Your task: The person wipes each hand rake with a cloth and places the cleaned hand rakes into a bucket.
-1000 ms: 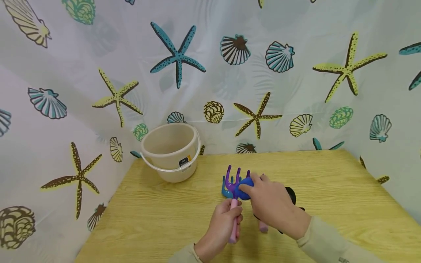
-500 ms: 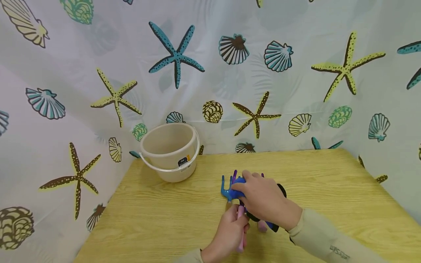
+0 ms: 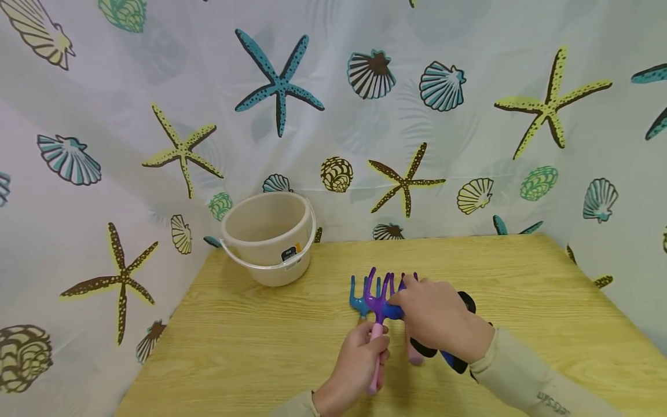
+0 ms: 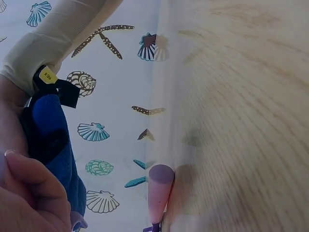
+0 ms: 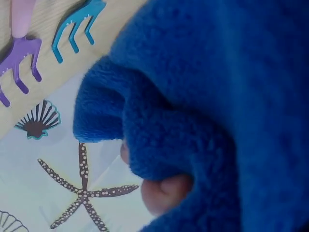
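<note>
Blue cloth has shifted rightward, partly hidden by the hands.

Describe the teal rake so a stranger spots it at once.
Find the cream bucket on the table, then look right. Just beyond the left hand is the teal rake. Its teal prongs distinguish it from the held purple rake.
</note>
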Motion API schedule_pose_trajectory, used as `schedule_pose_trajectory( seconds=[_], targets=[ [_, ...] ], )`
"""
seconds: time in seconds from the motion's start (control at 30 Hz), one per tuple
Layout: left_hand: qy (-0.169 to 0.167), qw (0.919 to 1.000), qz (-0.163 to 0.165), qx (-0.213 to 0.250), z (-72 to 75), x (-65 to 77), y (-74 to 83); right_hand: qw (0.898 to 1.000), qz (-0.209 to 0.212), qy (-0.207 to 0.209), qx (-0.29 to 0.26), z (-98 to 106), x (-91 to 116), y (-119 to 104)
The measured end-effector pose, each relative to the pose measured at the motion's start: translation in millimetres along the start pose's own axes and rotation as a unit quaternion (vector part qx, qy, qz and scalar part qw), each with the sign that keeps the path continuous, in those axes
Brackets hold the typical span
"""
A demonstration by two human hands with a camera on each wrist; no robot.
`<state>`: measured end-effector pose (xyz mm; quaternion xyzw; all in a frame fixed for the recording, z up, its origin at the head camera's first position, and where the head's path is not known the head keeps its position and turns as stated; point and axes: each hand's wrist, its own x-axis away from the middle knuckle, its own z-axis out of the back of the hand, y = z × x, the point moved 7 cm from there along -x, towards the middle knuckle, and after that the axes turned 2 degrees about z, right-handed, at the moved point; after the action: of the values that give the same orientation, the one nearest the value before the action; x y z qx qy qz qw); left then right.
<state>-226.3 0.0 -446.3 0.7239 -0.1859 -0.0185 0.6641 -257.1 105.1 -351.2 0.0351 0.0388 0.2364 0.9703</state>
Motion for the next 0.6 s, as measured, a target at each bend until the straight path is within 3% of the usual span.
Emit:
schedule_pose_trajectory(
  seconds=[0.17, 0.47, 0.6],
  targets=[
    [-0.006, 0.9998, -0.007, -0.019, -2.1, -0.9, -1.2, 1.000, 0.009, 0.015, -0.003, 2, -2, -2],
    [-0.007, 0.9982, -0.026, -0.053, -1.9, -2.5, -2.3, 0.997, 0.019, 0.081, 0.006, 9, -15, -13],
    [-0.011, 0.9978, -0.018, -0.063, -0.8, -1.4, -3.7, 0.995, 0.032, 0.093, 0.001, 10, -17, -17]
  ],
)
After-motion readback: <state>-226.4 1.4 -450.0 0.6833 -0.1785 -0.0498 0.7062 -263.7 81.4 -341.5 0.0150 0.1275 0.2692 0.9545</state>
